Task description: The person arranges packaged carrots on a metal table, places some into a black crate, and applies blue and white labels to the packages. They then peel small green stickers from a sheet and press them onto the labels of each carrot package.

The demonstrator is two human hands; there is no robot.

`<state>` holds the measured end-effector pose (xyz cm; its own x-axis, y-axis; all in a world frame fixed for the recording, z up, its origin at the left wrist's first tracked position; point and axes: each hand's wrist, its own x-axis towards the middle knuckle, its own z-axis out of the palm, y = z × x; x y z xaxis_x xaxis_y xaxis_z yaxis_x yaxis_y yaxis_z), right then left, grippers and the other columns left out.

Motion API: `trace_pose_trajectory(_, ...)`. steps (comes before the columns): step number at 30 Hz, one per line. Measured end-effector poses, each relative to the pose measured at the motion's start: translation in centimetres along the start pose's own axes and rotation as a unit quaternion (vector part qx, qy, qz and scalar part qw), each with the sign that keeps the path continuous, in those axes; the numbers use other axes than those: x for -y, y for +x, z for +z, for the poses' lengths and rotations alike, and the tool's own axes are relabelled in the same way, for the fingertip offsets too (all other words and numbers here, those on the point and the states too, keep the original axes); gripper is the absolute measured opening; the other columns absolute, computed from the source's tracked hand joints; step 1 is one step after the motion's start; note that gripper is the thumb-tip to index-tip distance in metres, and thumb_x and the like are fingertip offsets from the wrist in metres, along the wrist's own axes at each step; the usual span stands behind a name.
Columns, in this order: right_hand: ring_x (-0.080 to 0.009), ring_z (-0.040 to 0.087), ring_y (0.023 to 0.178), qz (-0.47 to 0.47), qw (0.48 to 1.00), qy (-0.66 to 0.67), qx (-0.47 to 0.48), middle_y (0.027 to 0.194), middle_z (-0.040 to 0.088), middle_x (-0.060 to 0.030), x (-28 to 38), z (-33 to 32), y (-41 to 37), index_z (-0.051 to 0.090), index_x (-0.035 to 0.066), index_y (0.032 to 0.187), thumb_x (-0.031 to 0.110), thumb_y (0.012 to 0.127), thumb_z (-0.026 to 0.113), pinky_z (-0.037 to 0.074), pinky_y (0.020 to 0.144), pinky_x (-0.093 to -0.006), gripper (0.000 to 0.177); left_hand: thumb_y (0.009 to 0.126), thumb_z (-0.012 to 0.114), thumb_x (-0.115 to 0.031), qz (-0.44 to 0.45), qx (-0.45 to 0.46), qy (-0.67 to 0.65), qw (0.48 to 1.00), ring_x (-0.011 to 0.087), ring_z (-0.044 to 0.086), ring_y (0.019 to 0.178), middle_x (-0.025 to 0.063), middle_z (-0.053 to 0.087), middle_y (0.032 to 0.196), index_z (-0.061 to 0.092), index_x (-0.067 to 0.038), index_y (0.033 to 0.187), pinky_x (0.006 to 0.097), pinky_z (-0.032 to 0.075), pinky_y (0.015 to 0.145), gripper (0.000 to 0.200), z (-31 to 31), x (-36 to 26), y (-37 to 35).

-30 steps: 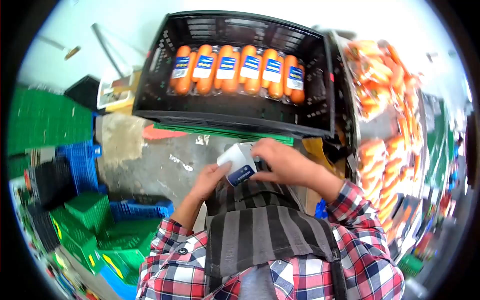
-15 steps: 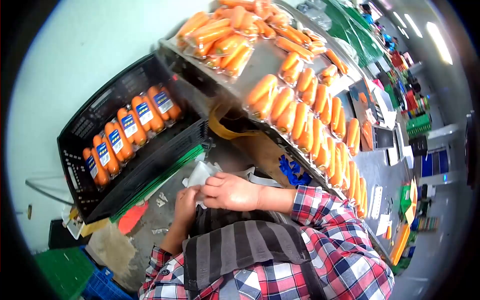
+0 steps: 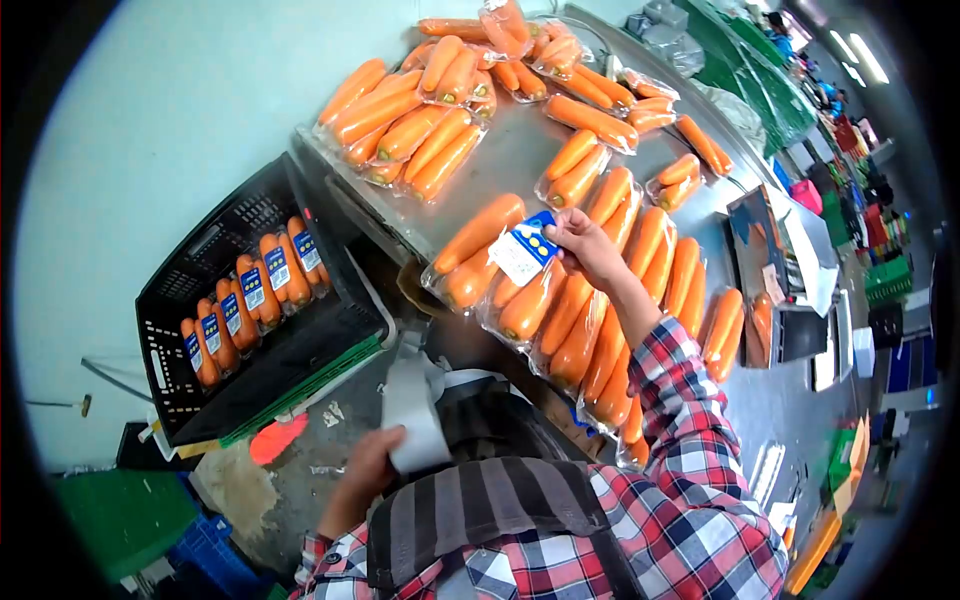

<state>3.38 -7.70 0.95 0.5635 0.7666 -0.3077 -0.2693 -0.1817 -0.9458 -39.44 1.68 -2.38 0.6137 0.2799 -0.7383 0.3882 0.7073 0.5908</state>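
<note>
Between the fingertips of my right hand (image 3: pixel 588 245) is a blue and white label (image 3: pixel 522 250), pinched at its upper corner. It overlaps a bag of carrots (image 3: pixel 478 245) at the near end of the row on the metal table. Lower down, close to my apron, my left hand (image 3: pixel 370 465) grips a white label strip (image 3: pixel 415 420), which curls upward. More bagged carrots (image 3: pixel 580 340) lie side by side under and around my right forearm, with no labels showing on them.
A black crate (image 3: pixel 270 355) at the left holds several labelled bags of carrots (image 3: pixel 250 285). Unlabelled bags of carrots (image 3: pixel 410 125) are piled at the far end of the metal table (image 3: pixel 530 130). An open box (image 3: pixel 750 240) stands farther right.
My right hand has left my left hand and moved up and right over the table, now with a label in it. My left hand has moved slightly down, keeping the white strip.
</note>
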Motion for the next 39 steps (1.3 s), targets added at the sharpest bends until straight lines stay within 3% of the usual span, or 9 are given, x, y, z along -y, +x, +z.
trace_pose_trajectory(5,-0.0066,0.051,0.055,-0.048,0.992,-0.115,0.006,0.067,0.055,0.0011,-5.1,0.7,7.1,0.052,0.011,0.086,0.02,0.081,0.067,0.038,0.044,-0.0201,0.018,0.083,0.06,-0.019,-0.011,0.116,0.135,0.984,0.0108,0.052,0.087,0.0003,0.058,0.095,0.055,-0.002,0.111,0.0257,0.042,0.078,0.034,0.3,3.5,-1.9)
trace_pose_trajectory(9,-0.0322,0.063,0.077,-0.187,0.747,-0.632,-0.081,0.08,0.064,-0.0158,0.6,3.8,3.1,0.05,0.005,0.104,0.034,0.076,0.067,0.048,0.069,-0.0401,0.044,0.084,0.059,-0.018,-0.045,0.091,0.193,0.976,0.0092,0.05,0.086,-0.0006,0.057,0.097,0.054,-0.002,0.116,0.025,0.042,0.076,0.036,1.9,0.4,-2.5)
trace_pose_trajectory(13,-0.0318,0.063,0.076,-0.123,0.801,-0.573,-0.125,0.077,0.063,-0.0158,1.2,4.4,1.5,0.05,0.005,0.104,0.029,0.08,0.063,0.049,0.066,-0.0395,0.036,0.086,0.054,-0.038,-0.029,-0.04,0.314,0.948,0.0071,0.049,0.07,-0.0026,0.055,0.079,0.06,-0.002,0.101,0.0222,0.041,0.063,0.039,1.7,-1.6,-0.8)
trace_pose_trajectory(16,-0.0271,0.059,0.063,-0.266,0.867,-0.411,0.097,0.067,0.058,-0.009,2.6,9.3,-5.4,0.055,0.007,0.095,0.019,0.078,0.065,0.048,0.06,-0.0347,0.023,0.085,0.057,-0.036,0.046,-0.086,0.189,0.977,0.0073,0.049,0.064,-0.0009,0.055,0.068,0.063,0.001,0.082,0.0219,0.038,0.057,0.038,2.0,-3.7,0.7)
trace_pose_trajectory(20,-0.0314,0.053,0.091,-0.341,0.798,-0.405,0.288,0.093,0.054,-0.0126,0.6,15.5,-9.8,0.052,0.005,0.098,0.017,0.068,0.073,0.045,0.078,-0.0385,0.038,0.084,0.058,-0.03,0.063,-0.052,0.094,0.992,0.0062,0.048,0.062,-0.0009,0.056,0.068,0.063,0.001,0.078,0.0221,0.037,0.056,0.032,2.8,-6.1,2.0)
trace_pose_trajectory(29,-0.0235,0.052,0.085,-0.451,0.707,-0.5,0.214,0.087,0.053,-0.008,-1.7,16.6,-13.1,0.053,0.005,0.078,0.01,0.068,0.056,0.044,0.071,-0.0304,0.012,0.087,0.052,-0.026,0.175,-0.087,0.151,0.969,0.0074,0.047,0.062,-0.0002,0.056,0.064,0.061,0.004,0.071,0.0262,0.037,0.056,0.035,2.3,-4.4,7.2)
trace_pose_trajectory(33,-0.0268,0.055,0.088,-0.423,0.79,-0.428,0.119,0.091,0.054,-0.0102,1.1,12.7,-14.8,0.056,0.006,0.087,0.006,0.073,0.06,0.046,0.074,-0.0353,0.014,0.092,0.041,-0.023,0.064,0.014,-0.211,0.975,0.0255,0.057,0.101,0.0149,0.057,0.111,0.05,0.005,0.112,0.0368,0.043,0.091,0.035,-1.9,-3.6,11.7)
trace_pose_trajectory(35,-0.0183,0.056,0.069,-0.327,0.86,-0.391,-0.012,0.079,0.055,-0.0065,1.8,8.2,-13.6,0.053,0.007,0.088,0.009,0.083,0.057,0.046,0.059,-0.0287,0.006,0.092,0.042,-0.022,0.13,0.069,-0.204,0.968,0.0254,0.054,0.107,0.0143,0.056,0.113,0.046,0.004,0.118,0.0383,0.04,0.096,0.036,-2.8,-3.6,10.6)
trace_pose_trajectory(39,-0.0032,0.044,0.047,-0.063,0.982,-0.165,-0.061,0.061,0.046,0.0045,2.8,-1.0,-6.9,0.046,0.009,0.085,0.019,0.091,0.054,0.034,0.038,-0.0182,0.014,0.09,0.049,-0.024,0.008,0.094,-0.107,0.99,0.0207,0.057,0.098,0.0111,0.06,0.105,0.055,-0.001,0.109,0.0348,0.044,0.088,0.031,-0.3,-4.8,5.6)
